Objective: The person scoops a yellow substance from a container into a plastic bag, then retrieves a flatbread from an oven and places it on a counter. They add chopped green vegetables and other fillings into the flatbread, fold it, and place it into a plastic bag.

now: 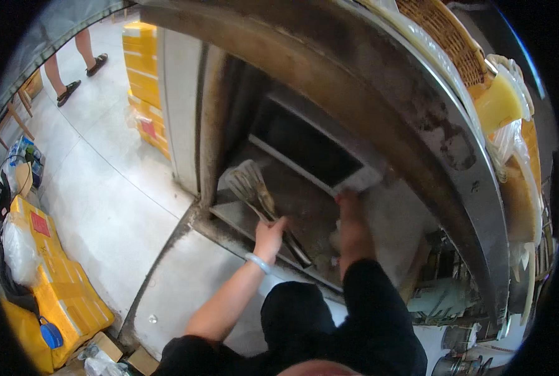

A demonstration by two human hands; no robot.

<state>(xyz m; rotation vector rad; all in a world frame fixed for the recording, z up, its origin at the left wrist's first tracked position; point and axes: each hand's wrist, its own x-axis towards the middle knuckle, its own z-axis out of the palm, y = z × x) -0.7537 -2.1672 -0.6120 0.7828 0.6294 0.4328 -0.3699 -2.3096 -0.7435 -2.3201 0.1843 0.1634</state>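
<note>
My left hand [270,238], a pale bracelet on its wrist, is closed around a slotted spatula [246,177]. A brownish utensil head [267,203] lies close beside the spatula, and a dark handle [299,252] extends past my fingers to the lower right; whether they are one tool I cannot tell. My right hand [347,198] reaches into the low, stained compartment and touches the lower right corner of a pale-framed box [365,177] with a dark front. The box sits tilted at the back. Blur and the box edge hide most of my right fingers.
A thick, stained counter edge [379,100] curves over the compartment. On top stand a wicker basket [445,37] and a yellow container [500,100]. Yellow boxes [144,81] are stacked beyond the side panel; another yellow box [63,269] lies left. A person's legs [54,72] show far left.
</note>
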